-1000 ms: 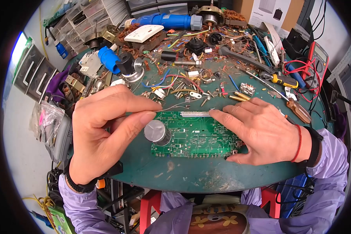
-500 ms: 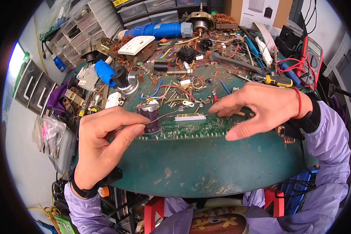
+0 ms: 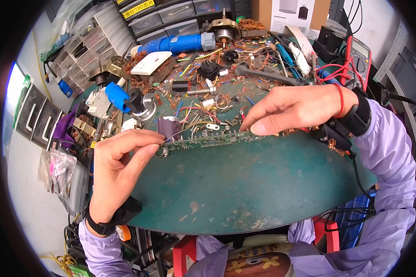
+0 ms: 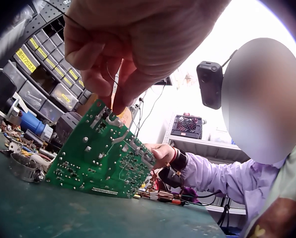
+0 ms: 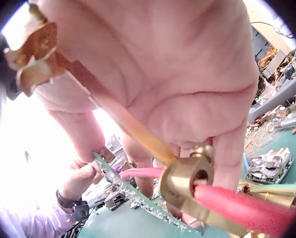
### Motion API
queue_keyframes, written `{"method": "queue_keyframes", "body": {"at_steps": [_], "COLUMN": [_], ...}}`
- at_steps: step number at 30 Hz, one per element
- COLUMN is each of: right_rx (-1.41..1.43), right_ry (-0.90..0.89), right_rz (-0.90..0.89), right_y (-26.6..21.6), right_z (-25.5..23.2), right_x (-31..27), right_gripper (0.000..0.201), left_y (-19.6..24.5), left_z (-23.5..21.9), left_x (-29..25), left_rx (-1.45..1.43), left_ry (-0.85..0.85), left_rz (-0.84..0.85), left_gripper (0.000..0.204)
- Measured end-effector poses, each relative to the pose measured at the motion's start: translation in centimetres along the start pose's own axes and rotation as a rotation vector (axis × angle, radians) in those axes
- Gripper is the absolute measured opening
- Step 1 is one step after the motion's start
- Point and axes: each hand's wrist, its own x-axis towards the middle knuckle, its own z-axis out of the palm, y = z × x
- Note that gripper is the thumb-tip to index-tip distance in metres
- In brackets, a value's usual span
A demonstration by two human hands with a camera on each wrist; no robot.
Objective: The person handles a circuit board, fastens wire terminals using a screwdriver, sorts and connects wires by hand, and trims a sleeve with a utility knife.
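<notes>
A green circuit board (image 3: 208, 140) stands tilted up on edge, its soldered underside facing the left wrist view (image 4: 96, 153). A large dark capacitor (image 3: 169, 128) with a purplish sleeve rises behind its left end. My left hand (image 3: 125, 161) pinches a thin grey wire (image 3: 174, 135) between thumb and forefinger, right at the board's upper left corner. My right hand (image 3: 300, 111) grips the board's right end, thumb on the near side and fingers behind. In the right wrist view the palm hides part of the board (image 5: 138, 197).
Screws, wire offcuts and a large bolt (image 3: 202, 91) litter the table (image 3: 245, 184) behind the board. A brass clamp (image 5: 187, 178) with a red cable (image 5: 242, 208) sits close under the right palm. A multimeter (image 3: 357, 60) stands at the far right, blue connectors (image 3: 117, 97) at left.
The board has gone from lying flat, top face showing, to tilted up on edge. My right hand lifted off it, then took its right end; the left hand kept its wire.
</notes>
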Motion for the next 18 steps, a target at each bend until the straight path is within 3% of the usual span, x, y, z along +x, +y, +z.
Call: {"method": "queue_keyframes", "body": {"at_steps": [1,5,13,15,18], "right_rx": [0.012,0.071,0.004,-0.040,-0.046], "right_ry": [-0.006,-0.020,0.034,0.019,-0.020], "right_rz": [-0.081,0.006,-0.068,0.038,0.014], "right_y": [0.6,-0.4,-0.1,-1.1,-2.2], "right_z": [-0.2,-0.7,-1.5,-1.8,-2.2], "right_x": [0.4,0.1,0.2,-0.1,-1.1], "right_gripper": [0.043,0.045,0.041,0.038,0.035], "left_y": [-0.1,0.0,-0.3,-0.5,-0.7], "left_z": [0.0,0.0,-0.1,-0.1,0.1], "left_x": [0.1,0.4,1.0,1.2,1.4], "left_rx": [0.005,0.004,0.101,0.092,0.076], "left_ry": [0.002,0.010,0.018,0.014,0.019], "left_rz": [0.019,0.027,0.087,0.082,0.079], "left_gripper": [0.009,0.010,0.011,0.011,0.012]}}
